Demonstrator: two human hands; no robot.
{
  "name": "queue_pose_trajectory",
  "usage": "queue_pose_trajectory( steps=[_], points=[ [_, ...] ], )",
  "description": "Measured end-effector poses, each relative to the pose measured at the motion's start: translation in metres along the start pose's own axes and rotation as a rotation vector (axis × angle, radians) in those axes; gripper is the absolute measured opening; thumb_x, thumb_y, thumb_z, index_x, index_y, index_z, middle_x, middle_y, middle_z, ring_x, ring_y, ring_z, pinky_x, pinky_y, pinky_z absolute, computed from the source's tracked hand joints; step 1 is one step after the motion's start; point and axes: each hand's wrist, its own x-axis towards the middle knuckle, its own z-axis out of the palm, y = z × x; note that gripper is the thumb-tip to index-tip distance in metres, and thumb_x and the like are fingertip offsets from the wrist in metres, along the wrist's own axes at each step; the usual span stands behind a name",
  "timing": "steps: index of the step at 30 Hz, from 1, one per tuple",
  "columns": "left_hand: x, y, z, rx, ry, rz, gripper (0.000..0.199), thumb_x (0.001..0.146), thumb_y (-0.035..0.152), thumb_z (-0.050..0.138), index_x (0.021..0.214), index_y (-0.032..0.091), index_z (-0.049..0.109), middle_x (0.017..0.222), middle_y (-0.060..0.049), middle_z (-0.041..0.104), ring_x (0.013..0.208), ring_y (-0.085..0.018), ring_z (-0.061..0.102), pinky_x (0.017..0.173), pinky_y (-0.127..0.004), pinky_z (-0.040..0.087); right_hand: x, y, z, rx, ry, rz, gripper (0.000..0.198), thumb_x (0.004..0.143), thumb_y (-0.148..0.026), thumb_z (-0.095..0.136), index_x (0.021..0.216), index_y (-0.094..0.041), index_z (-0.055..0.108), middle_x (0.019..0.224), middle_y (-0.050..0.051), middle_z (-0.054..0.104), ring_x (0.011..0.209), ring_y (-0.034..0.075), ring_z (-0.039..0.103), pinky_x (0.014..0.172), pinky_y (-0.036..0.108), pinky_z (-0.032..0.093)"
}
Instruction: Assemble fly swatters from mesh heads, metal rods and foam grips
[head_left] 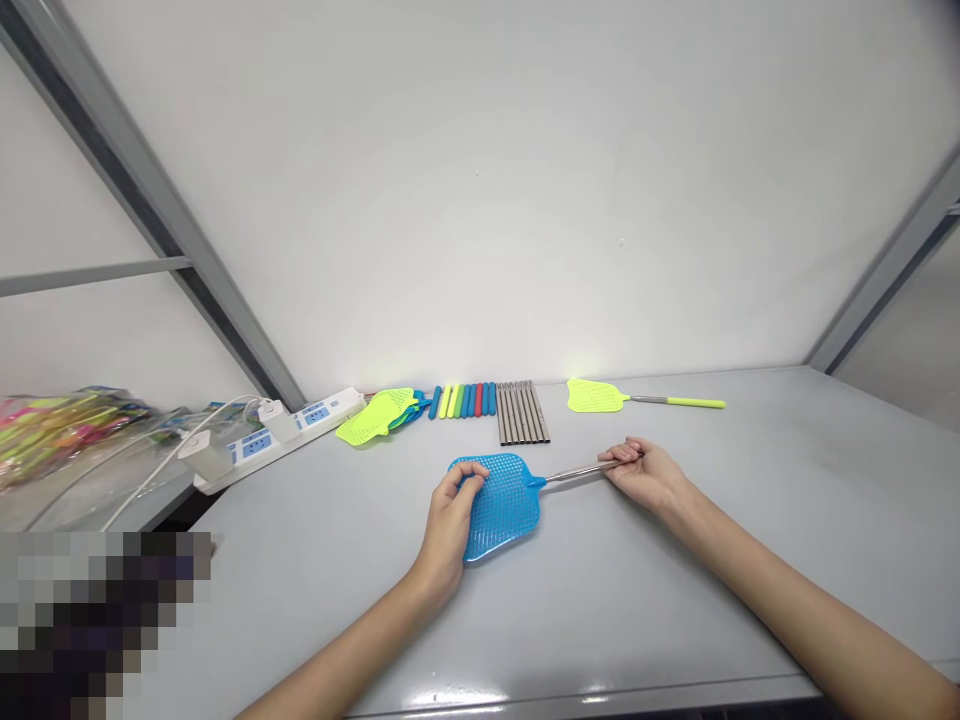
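Observation:
A blue fly swatter head [504, 508] with a fine mesh is held over the middle of the table. My left hand [452, 515] pinches its left edge between thumb and fingers. From the head's right corner a thin metal rod [574, 474] runs to my right hand [641, 472], whose fingers are closed round its far end, palm up. Behind them lie a row of metal tubes [523, 414] and several coloured handle grips [463, 401] side by side. Yellow and blue swatter heads [379, 416] are piled left of the grips. A yellow fly swatter [598, 396] with a yellow handle lies at the back right.
A white power strip [281, 438] with plugged-in chargers and cables runs along the table's left edge. Beyond it are colourful items in clear plastic bags [75, 430]. A white wall [480, 200] rises behind the grey table [750, 520]. A pixelated patch hides the lower left corner.

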Motion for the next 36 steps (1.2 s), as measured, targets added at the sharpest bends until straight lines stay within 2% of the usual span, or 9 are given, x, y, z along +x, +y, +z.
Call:
queue_pose_trajectory(
  steps=[8,32,36],
  points=[
    [0.0003,0.0001,0.0002,-0.006,-0.011,-0.034,0.019,0.066,0.032,0.052,0.063,0.019,0.038,0.056,0.006,0.036,0.051,-0.008,0.035,0.048,-0.017,0.029,-0.0016,-0.0003,0.0023,0.024,0.031,0.017,0.024,0.074,-0.007,0.026,0.058,-0.018,0.012,0.043,-0.008,0.018,0.032,0.005,0.026,0.039,0.022,0.034],
    [0.0034,-0.0013,-0.0009,0.005,-0.015,-0.016,0.022,0.064,0.032,0.053,0.061,0.018,0.036,0.055,0.006,0.034,0.050,-0.008,0.034,0.046,-0.017,0.028,-0.0015,-0.0008,0.0030,0.009,0.027,0.020,0.024,0.073,-0.006,0.025,0.057,-0.018,0.010,0.043,-0.008,0.019,0.031,0.006,0.027,0.038,0.022,0.032],
    [0.0039,-0.0015,-0.0003,0.007,0.014,-0.011,0.020,0.062,0.031,0.053,0.061,0.018,0.038,0.055,0.006,0.035,0.049,-0.008,0.035,0.047,-0.018,0.028,-0.0008,-0.0010,0.0023,0.003,0.023,0.019,0.025,0.073,-0.006,0.025,0.057,-0.018,0.010,0.042,-0.008,0.019,0.031,0.006,0.027,0.038,0.023,0.033]
  ],
)
